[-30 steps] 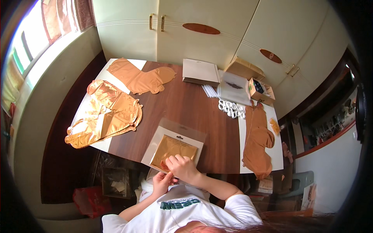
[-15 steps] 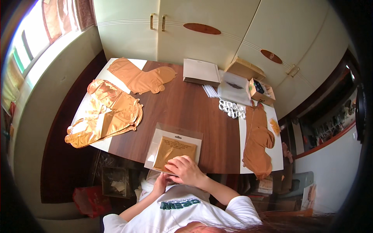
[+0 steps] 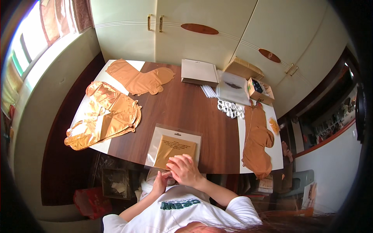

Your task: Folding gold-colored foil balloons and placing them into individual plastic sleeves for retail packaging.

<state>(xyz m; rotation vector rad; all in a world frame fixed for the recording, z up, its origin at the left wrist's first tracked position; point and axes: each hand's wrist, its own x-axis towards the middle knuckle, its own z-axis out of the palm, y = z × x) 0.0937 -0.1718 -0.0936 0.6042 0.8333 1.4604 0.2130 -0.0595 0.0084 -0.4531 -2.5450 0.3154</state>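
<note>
- A crumpled heap of shiny gold foil balloons is lying at the far left of the wooden table, partly over a white sheet at the table's left edge.
- Behind that heap, a flat matte orange balloon is lying spread out toward the cupboard doors.
- The left hand is hovering below the near table edge, close to the person's white shirt, its fingers bent and reaching up toward the near edge of the packet; whether it is actually gripping that edge cannot be told from here.
- The clear plastic packet with a tan card inside is lying flat on the table at its near edge, directly ahead of both hands and touching the right one.
- The right hand is resting over the packet's near lower corner, fingers loosely spread and pressing down on it rather than wrapping around it.
- Farther back, a closed grey-white folder is lying near the cupboards, with clear sleeves just beside it.
- A cluster of small white rings is sitting right of centre.
- A small open box is standing at the far right corner.
- Another flat orange balloon is lying along the right edge, well apart from the hands.
</note>
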